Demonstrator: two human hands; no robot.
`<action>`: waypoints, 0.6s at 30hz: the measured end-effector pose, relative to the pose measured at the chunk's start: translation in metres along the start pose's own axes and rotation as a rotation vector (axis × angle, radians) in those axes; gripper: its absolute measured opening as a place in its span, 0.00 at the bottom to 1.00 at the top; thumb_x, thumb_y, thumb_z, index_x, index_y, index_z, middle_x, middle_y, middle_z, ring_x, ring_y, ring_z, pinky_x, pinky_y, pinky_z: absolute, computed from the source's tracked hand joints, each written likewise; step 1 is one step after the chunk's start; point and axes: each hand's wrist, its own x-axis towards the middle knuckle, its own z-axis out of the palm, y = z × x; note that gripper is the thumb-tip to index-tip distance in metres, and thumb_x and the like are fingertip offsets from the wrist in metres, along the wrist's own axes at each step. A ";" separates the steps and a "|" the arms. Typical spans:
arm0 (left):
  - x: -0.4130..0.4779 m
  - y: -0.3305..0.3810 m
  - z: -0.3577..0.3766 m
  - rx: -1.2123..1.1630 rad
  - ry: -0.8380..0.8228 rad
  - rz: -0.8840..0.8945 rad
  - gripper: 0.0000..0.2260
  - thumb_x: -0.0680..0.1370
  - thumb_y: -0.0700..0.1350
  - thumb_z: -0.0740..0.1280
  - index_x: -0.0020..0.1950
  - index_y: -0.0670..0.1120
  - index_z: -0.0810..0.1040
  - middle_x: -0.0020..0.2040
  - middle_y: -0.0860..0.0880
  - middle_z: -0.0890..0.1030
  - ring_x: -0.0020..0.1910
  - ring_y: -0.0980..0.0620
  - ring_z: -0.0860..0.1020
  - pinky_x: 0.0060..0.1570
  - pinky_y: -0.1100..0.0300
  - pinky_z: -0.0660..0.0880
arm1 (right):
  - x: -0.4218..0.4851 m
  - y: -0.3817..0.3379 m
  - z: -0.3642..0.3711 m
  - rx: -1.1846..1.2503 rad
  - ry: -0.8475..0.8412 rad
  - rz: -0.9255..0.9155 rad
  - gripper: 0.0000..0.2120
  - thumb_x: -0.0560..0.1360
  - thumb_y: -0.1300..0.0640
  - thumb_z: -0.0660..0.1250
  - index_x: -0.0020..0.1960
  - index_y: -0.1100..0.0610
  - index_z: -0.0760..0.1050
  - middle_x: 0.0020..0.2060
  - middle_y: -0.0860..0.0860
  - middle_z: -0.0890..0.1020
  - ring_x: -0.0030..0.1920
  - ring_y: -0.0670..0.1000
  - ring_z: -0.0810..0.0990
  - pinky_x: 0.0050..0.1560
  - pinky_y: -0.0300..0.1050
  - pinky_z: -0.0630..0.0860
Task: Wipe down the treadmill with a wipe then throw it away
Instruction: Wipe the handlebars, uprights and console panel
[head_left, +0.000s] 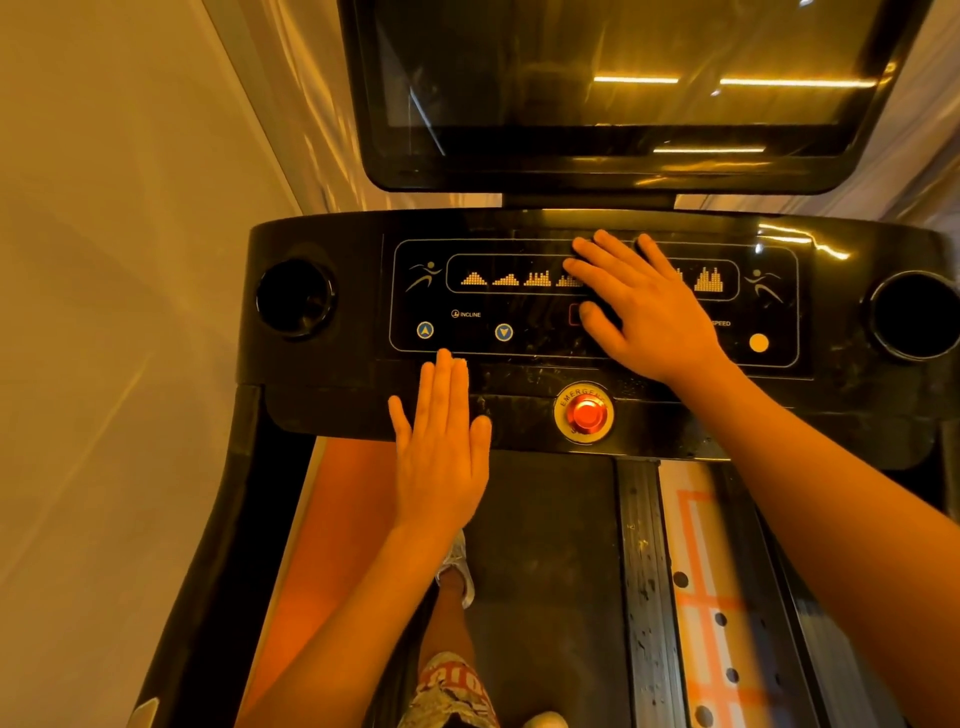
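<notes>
Standing on the treadmill (545, 561), under its dark screen (623, 67). Right hand (649, 306) lies flat, fingers spread, on the middle of the control panel (493, 345). Left hand (441, 457) is flat, fingers straight, holding nothing, at the panel's near edge. No wipe shows; can't tell if one sits under the right palm.

Risks: the palm may trigger a touch key and start the belt underfoot. A sweep toward the near edge could hit the red button (586, 414). Wiping bare-handed cleans nothing.

Readable: "INCLINE" (470, 314), "SPEED" (721, 323) part-hidden, "EMERGEN…" on the button ring. Shorts print unreadable.
</notes>
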 end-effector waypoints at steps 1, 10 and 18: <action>-0.009 0.000 0.002 0.000 -0.003 -0.006 0.27 0.86 0.57 0.38 0.84 0.49 0.43 0.84 0.49 0.43 0.83 0.51 0.41 0.76 0.42 0.39 | 0.000 0.000 0.000 0.002 0.002 0.000 0.25 0.85 0.46 0.55 0.80 0.51 0.65 0.80 0.51 0.64 0.82 0.53 0.56 0.81 0.58 0.47; 0.040 0.004 -0.023 -0.055 -0.023 0.013 0.28 0.85 0.60 0.37 0.83 0.50 0.43 0.83 0.50 0.44 0.82 0.51 0.42 0.76 0.48 0.35 | 0.001 0.001 0.001 0.008 0.002 0.002 0.25 0.85 0.45 0.54 0.80 0.51 0.65 0.80 0.50 0.64 0.82 0.51 0.55 0.81 0.56 0.45; 0.139 0.018 -0.047 -0.046 0.011 0.044 0.27 0.87 0.54 0.48 0.84 0.47 0.47 0.84 0.48 0.45 0.83 0.48 0.44 0.78 0.47 0.41 | 0.000 0.002 0.002 0.008 0.011 0.002 0.25 0.84 0.45 0.54 0.79 0.51 0.66 0.80 0.50 0.64 0.81 0.51 0.55 0.81 0.57 0.46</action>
